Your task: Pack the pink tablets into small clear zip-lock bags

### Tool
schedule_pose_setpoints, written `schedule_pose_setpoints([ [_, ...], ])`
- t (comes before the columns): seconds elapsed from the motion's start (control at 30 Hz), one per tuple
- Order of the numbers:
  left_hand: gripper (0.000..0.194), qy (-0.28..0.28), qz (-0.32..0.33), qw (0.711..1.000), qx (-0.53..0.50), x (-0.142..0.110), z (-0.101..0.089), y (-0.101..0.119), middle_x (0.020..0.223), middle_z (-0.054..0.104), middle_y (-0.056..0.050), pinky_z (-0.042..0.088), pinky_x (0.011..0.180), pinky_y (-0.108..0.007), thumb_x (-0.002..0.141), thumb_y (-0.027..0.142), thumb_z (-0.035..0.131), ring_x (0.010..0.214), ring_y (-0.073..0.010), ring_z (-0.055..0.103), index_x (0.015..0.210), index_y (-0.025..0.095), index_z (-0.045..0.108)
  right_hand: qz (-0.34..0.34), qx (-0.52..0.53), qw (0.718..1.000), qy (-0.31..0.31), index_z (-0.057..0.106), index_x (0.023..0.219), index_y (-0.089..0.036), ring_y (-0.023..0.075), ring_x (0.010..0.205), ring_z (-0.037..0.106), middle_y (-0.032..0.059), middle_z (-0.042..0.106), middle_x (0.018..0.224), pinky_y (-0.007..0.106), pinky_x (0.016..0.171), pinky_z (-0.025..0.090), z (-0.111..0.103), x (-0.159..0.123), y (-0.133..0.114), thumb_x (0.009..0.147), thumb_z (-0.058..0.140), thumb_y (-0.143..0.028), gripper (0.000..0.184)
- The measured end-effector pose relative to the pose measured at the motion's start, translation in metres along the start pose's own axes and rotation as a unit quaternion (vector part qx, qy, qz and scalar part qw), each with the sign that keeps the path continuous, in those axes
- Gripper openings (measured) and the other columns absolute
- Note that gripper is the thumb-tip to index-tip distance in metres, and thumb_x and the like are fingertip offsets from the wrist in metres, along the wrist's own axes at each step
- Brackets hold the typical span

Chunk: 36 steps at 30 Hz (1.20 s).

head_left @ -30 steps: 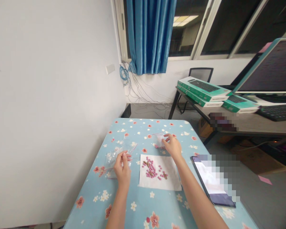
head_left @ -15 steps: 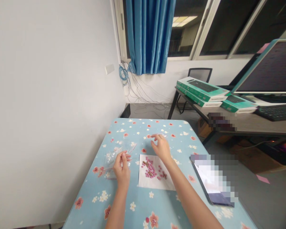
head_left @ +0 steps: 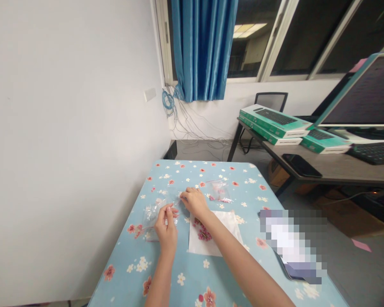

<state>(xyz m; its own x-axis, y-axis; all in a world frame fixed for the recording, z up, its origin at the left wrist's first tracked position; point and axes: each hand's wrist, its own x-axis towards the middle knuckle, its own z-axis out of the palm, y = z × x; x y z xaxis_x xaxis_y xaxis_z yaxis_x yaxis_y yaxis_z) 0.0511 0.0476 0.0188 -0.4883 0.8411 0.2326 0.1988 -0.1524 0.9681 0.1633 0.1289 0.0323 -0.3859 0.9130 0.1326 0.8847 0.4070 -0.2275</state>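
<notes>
My left hand (head_left: 166,224) is over a loose pile of clear plastic bags (head_left: 149,215), fingers curled in. Whether a bag is between those fingers is hard to make out. Just beyond it, my right hand (head_left: 194,202) pinches the edge of a thin clear bag (head_left: 174,194). Beneath my right forearm lies a white paper sheet (head_left: 213,249) with pink tablets (head_left: 202,228) and some brownish capsules, partly covered by the arm. A zip bag (head_left: 219,190) with several pink tablets in it lies flat past the sheet.
A blue flowered cloth (head_left: 179,264) covers the table. A partly blurred tablet-like device (head_left: 291,273) lies at its right edge. On the desk to the right are keyboard boxes (head_left: 275,121), a phone (head_left: 301,165), a keyboard (head_left: 376,152) and a monitor (head_left: 365,94). A wall (head_left: 67,149) stands at left.
My right hand has moved left and nearer, from above the zip bag to the clear bag by my left hand. The filled zip bag now shows. My left hand has barely moved.
</notes>
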Motion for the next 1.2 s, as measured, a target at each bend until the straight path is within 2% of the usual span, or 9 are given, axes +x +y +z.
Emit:
schedule_pose_setpoints([
  [0.17, 0.038, -0.003, 0.011, 1.000, 0.002, 0.000, 0.000, -0.001, 0.072, 0.063, -0.003, 0.050, 0.050, -0.024, 0.088, 0.049, 0.041, 0.059, -0.0144, 0.059, 0.092, 0.017, 0.061, -0.018, -0.003, 1.000, -0.001, 0.064, 0.111, -0.025, 0.0217, 0.098, 0.054, 0.0066, 0.063, 0.103, 0.031, 0.085, 0.032, 0.000, 0.000, 0.002, 0.088, 0.052, -0.020, 0.027],
  [0.37, 0.036, -0.005, 0.019, 1.000, 0.004, 0.000, 0.000, -0.002, 0.071, 0.063, -0.003, 0.051, 0.053, -0.025, 0.089, 0.047, 0.041, 0.059, -0.0144, 0.059, 0.091, 0.017, 0.060, -0.014, 0.008, 1.000, 0.007, 0.070, 0.096, -0.021, 0.0216, 0.094, 0.055, 0.0082, 0.064, 0.095, 0.031, 0.083, 0.033, 0.004, 0.004, -0.002, 0.088, 0.051, -0.021, 0.020],
  [0.53, 0.033, 0.001, 0.043, 0.999, 0.024, 0.001, 0.000, -0.004, 0.074, 0.064, -0.004, 0.054, 0.062, -0.030, 0.089, 0.045, 0.044, 0.060, -0.0148, 0.060, 0.094, 0.017, 0.060, 0.026, 0.066, 0.995, 0.070, 0.068, 0.094, -0.019, 0.0191, 0.090, 0.056, 0.0064, 0.063, 0.092, 0.029, 0.081, 0.036, -0.010, -0.002, -0.001, 0.089, 0.049, -0.022, 0.020],
  [0.63, 0.034, 0.022, 0.135, 0.987, 0.087, 0.001, 0.002, -0.005, 0.091, 0.066, -0.008, 0.053, 0.071, -0.035, 0.082, 0.042, 0.058, 0.073, -0.0181, 0.063, 0.105, 0.017, 0.057, 0.076, 0.222, 0.962, 0.136, 0.069, 0.084, -0.018, 0.0150, 0.076, 0.055, 0.0033, 0.061, 0.081, 0.025, 0.072, 0.039, -0.027, -0.016, 0.002, 0.085, 0.053, -0.023, 0.016],
  [0.77, 0.072, 0.062, 0.313, 0.925, 0.207, -0.001, 0.004, -0.003, 0.122, 0.055, -0.019, 0.044, 0.092, -0.046, 0.070, 0.042, 0.073, 0.112, -0.0303, 0.052, 0.130, 0.017, 0.042, 0.104, 0.370, 0.916, 0.114, 0.066, 0.069, -0.017, 0.0115, 0.059, 0.048, 0.0006, 0.059, 0.070, 0.024, 0.060, 0.038, -0.045, -0.042, 0.002, 0.077, 0.059, -0.026, 0.014],
  [0.83, 0.082, 0.043, 0.358, 0.900, 0.245, -0.004, 0.004, -0.001, 0.128, 0.052, -0.020, 0.038, 0.097, -0.048, 0.069, 0.044, 0.073, 0.119, -0.0327, 0.048, 0.136, 0.017, 0.035, 0.102, 0.402, 0.906, 0.086, 0.063, 0.064, -0.016, 0.0109, 0.056, 0.046, 0.0001, 0.058, 0.065, 0.023, 0.056, 0.036, -0.050, -0.053, -0.001, 0.075, 0.058, -0.025, 0.015],
  [0.93, 0.083, -0.017, 0.379, 0.887, 0.264, -0.008, 0.004, 0.000, 0.123, 0.057, -0.017, 0.037, 0.097, -0.046, 0.070, 0.049, 0.070, 0.113, -0.0318, 0.053, 0.138, 0.019, 0.033, 0.107, 0.429, 0.895, 0.056, 0.059, 0.059, -0.016, 0.0102, 0.052, 0.043, -0.0012, 0.056, 0.057, 0.023, 0.053, 0.034, -0.051, -0.064, -0.004, 0.076, 0.056, -0.027, 0.020],
  [1.07, 0.080, -0.063, 0.383, 0.886, 0.255, -0.010, 0.005, -0.002, 0.114, 0.063, -0.016, 0.038, 0.093, -0.045, 0.070, 0.052, 0.068, 0.102, -0.0297, 0.058, 0.136, 0.018, 0.036, 0.114, 0.462, 0.878, 0.049, 0.055, 0.058, -0.017, 0.0097, 0.050, 0.043, -0.0028, 0.051, 0.052, 0.022, 0.052, 0.034, -0.048, -0.071, -0.005, 0.076, 0.056, -0.030, 0.023],
  [1.2, 0.069, -0.087, 0.356, 0.901, 0.233, -0.011, 0.004, -0.002, 0.111, 0.063, -0.014, 0.041, 0.091, -0.044, 0.073, 0.047, 0.066, 0.101, -0.0283, 0.058, 0.131, 0.018, 0.043, 0.108, 0.474, 0.873, 0.034, 0.054, 0.058, -0.016, 0.0094, 0.050, 0.044, -0.0025, 0.051, 0.053, 0.021, 0.050, 0.033, -0.046, -0.075, -0.004, 0.078, 0.055, -0.032, 0.026],
])
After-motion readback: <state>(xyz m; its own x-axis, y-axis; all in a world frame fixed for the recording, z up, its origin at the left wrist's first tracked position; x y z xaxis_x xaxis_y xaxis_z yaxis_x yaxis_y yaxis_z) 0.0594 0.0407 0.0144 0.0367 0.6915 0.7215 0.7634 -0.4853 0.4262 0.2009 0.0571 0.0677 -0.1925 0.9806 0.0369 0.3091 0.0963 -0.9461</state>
